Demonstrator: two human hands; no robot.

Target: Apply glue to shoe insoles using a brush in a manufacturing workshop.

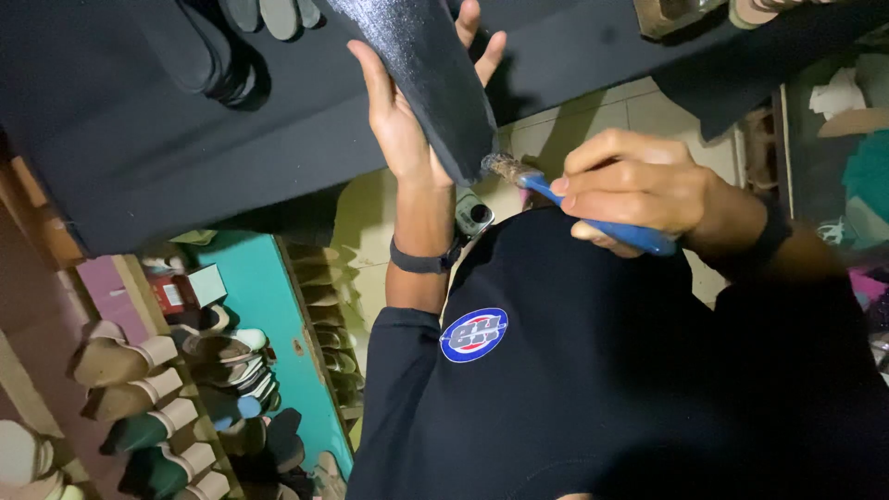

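Overhead in the head view, the left hand (400,118) is raised with fingers spread, cupping the back of a dark, glittery, flat shoe sole (421,74) whose narrow end points down toward the chest. A dark band (421,262) circles that wrist, and a small watch face (474,216) shows just beside it. The right hand (634,181) is curled closed around the blue plastic handle of a small brush (593,211); its worn, brownish bristle tip (505,168) touches the lower edge of the sole. A dark wristband sits on the right wrist too.

Below both hands lies the person's black shirt (602,389), bearing a round blue, white and red badge (473,334) on the chest. Behind the sole stretches a broad black surface (139,130), with more dark sole shapes (269,18) lying on it at the top edge. At lower left, a teal board (255,296) stands beside rows of finished sandals and heeled shoes (157,407) in tan, green and white, stacked close together. Pale tiled floor (593,116) shows between the hands and the black surface.
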